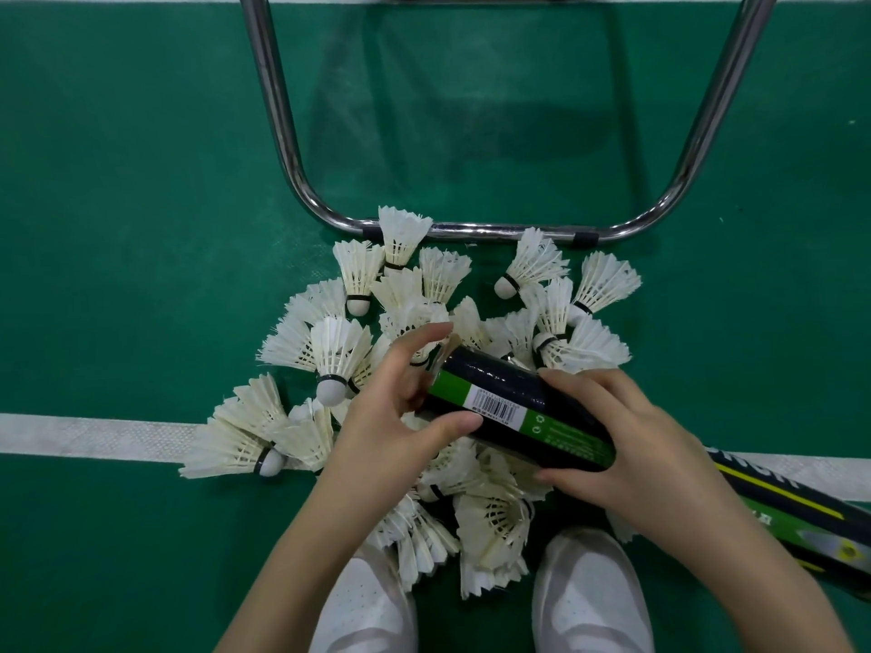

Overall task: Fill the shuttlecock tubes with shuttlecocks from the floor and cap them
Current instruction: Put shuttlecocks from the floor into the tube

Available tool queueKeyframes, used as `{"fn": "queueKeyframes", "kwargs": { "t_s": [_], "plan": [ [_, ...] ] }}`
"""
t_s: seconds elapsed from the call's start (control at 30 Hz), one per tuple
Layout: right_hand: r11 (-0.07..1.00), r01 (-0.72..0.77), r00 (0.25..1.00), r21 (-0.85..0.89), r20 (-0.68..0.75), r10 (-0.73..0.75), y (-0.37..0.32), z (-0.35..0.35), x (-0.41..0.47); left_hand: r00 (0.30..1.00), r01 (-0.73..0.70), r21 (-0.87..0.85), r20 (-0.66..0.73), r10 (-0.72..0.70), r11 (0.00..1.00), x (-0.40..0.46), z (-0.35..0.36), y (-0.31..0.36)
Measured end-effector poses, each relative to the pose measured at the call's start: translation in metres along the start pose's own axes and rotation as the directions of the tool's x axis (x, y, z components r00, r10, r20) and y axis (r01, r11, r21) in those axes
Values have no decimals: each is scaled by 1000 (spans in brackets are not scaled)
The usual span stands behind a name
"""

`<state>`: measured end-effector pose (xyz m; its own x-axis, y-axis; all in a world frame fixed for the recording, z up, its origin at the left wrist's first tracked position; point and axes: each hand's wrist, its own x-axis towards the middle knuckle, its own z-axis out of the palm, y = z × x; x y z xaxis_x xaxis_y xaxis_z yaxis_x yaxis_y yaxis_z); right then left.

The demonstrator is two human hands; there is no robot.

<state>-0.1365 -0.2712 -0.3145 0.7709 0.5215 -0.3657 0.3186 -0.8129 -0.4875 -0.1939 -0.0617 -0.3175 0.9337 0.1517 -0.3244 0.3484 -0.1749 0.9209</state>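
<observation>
I hold a black and green shuttlecock tube (513,407) level above a heap of white feather shuttlecocks (339,351) on the green court floor. My right hand (627,445) grips the tube's near end, fingers curled round it. My left hand (396,417) is at the tube's far end, with the thumb under the barcode label and the fingers curved over the end, where a clear cap edge (447,351) shows. Whether the tube holds shuttlecocks is hidden.
A second dark tube (801,516) with a yellow stripe lies on the floor at the right. A chrome chair frame (495,228) stands just beyond the heap. A white court line (94,435) runs across the floor. My white shoes (584,600) are below the heap.
</observation>
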Motion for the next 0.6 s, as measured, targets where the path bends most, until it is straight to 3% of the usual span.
{"fn": "queueKeyframes", "kwargs": {
  "t_s": [0.3, 0.6],
  "plan": [
    [1000, -1, 1000, -28, 0, 1, -1, 1, -1, 999, -27, -2, 29, 27, 1000, -4, 0, -4],
    [998, -53, 998, -21, -48, 52, 8, -5, -7, 1000, -2, 308, -26, 11, 951, -6, -18, -30]
  ]
}}
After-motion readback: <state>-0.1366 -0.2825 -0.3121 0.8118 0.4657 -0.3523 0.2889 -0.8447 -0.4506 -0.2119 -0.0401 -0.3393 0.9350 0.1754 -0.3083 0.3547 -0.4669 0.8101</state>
